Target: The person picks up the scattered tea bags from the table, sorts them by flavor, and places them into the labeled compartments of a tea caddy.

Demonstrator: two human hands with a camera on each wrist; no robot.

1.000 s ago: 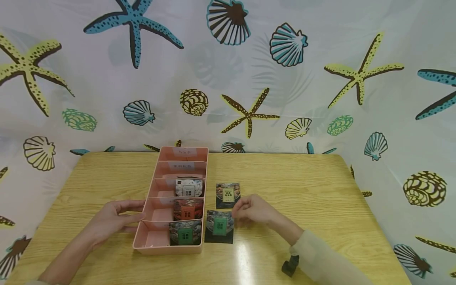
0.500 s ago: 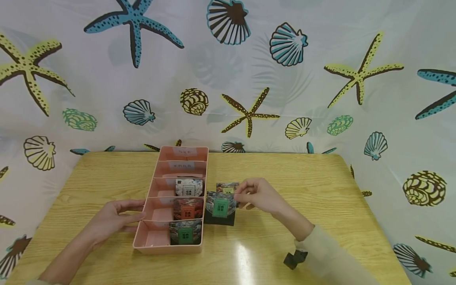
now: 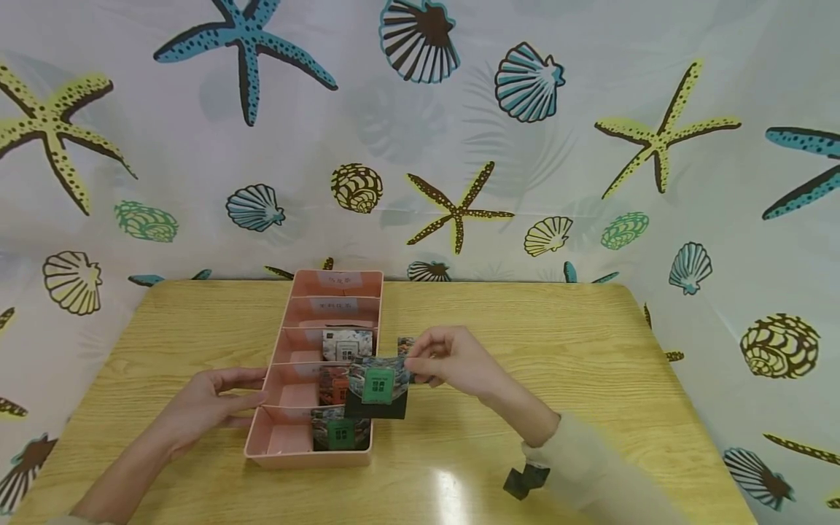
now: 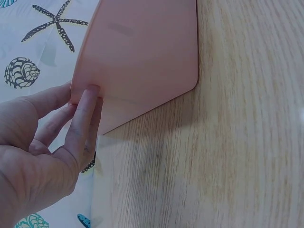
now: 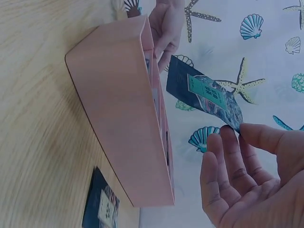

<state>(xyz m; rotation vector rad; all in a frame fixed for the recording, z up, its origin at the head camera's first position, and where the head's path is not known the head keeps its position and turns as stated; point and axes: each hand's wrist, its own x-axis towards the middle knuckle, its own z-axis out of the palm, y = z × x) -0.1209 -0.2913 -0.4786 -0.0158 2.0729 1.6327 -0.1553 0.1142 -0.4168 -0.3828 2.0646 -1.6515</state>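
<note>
My right hand [image 3: 453, 361] pinches a dark tea sachet with a green label [image 5: 206, 90] by its edge, between thumb and fingers. In the head view it hangs over the right wall of a pink divided box [image 3: 282, 441], overlapping the red-label sachet [image 3: 331, 385]. At the box's left side, my left hand [image 3: 206, 408] holds the wall near the rim, fingers against its outer face [image 4: 142, 57]. Another green-label sachet [image 3: 341, 430] stands in the front compartment, and a white one [image 3: 348, 344] in the middle compartment.
A sachet with a yellowish label [image 5: 105, 209] lies on the wooden table [image 3: 558, 343] right of the box, partly behind my right hand in the head view. The two back compartments carry paper labels [image 3: 337, 279]. A patterned cloth [image 3: 407, 146] hangs behind the table.
My right hand has lifted the green-label sachet off the table, first away from me, then left over the box's edge. The left hand stays on the box.
</note>
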